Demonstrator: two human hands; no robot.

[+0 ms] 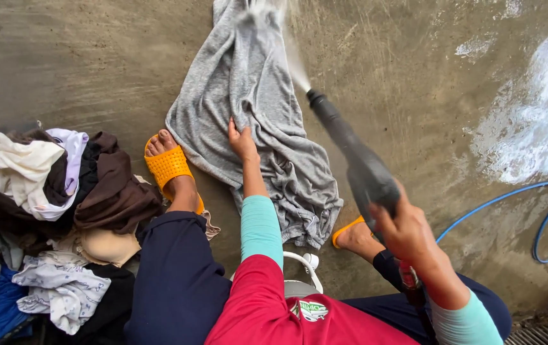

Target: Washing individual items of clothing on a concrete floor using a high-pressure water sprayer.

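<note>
A wet grey garment (255, 102) lies spread on the concrete floor in front of me. My left hand (242, 142) presses flat on its middle, fingers apart. My right hand (408, 233) grips the handle of a black pressure-washer spray gun (353, 153), whose nozzle points up and left. A jet of water leaves the nozzle and hits the top of the garment. My feet in orange sandals (167, 167) stand on either side of the cloth's lower end.
A heap of mixed clothes (50, 211), brown, white, blue and beige, lies at the left. A blue hose (542, 211) loops at the right, near white foam (535, 121) on the floor. A white stool (302, 271) shows under me.
</note>
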